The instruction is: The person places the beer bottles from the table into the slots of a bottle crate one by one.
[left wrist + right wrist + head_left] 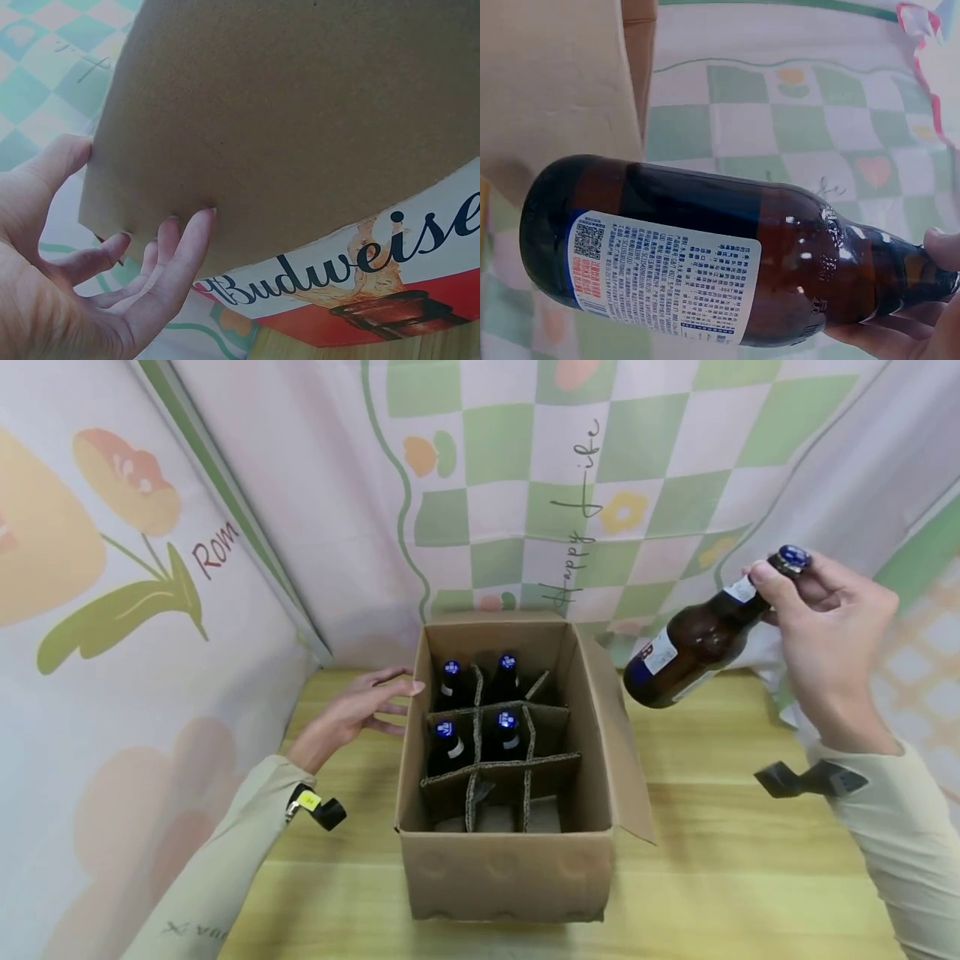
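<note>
My right hand [832,627] grips a brown beer bottle [701,643] by its neck, in the air to the right of the cardboard box [506,877]. The bottle tilts, its blue cap up and its base toward the box. In the right wrist view the bottle's white back label [664,277] faces the camera. Several blue-capped bottles [506,722] stand in the left and middle columns of the box, in its far and middle rows. My left hand [367,702] touches the box's left side with spread fingers; in the left wrist view the fingertips [202,221] rest on the cardboard.
Cardboard dividers [525,768] split the box into compartments; the nearest row and the right column show no bottles. A flap [618,743] hangs outward on the box's right. The box stands on a wooden table [712,860], with a patterned curtain [495,443] behind.
</note>
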A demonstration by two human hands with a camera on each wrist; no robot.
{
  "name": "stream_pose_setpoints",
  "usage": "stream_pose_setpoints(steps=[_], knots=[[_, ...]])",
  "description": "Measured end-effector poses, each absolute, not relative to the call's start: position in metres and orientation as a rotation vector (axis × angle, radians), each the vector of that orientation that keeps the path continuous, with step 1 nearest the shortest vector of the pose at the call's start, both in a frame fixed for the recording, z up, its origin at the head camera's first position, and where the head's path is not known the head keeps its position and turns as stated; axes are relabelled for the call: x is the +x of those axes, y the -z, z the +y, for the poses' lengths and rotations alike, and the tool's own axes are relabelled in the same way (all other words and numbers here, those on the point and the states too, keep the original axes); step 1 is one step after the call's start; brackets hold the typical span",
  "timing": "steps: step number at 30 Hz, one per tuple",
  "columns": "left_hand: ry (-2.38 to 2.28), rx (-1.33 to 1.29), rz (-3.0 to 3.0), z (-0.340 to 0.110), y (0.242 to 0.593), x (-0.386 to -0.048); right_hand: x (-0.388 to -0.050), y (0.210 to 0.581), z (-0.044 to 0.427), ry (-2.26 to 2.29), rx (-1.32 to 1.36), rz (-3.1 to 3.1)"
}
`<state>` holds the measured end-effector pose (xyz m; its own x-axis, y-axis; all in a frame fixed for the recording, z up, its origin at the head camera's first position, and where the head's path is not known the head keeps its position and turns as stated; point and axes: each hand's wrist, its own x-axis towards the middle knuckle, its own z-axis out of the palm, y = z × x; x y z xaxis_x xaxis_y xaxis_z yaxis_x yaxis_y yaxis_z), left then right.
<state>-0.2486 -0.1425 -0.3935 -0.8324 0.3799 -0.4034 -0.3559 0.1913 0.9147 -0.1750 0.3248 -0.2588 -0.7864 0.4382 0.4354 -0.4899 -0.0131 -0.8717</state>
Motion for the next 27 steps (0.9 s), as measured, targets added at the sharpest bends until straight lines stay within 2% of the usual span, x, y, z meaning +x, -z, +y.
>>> stream_pose_setpoints(steps=[12,27], knots=[[-1.705,-0.001,1.914,-0.142,0.391,-0.249,-0.163,0.240,0.279,-1.428,0.261,-1.811],[-1.731,-0.011,1.905,-0.142,0.392,-0.248,-0.156,0.234,0.249,-1.641,0.434,-1.707]])
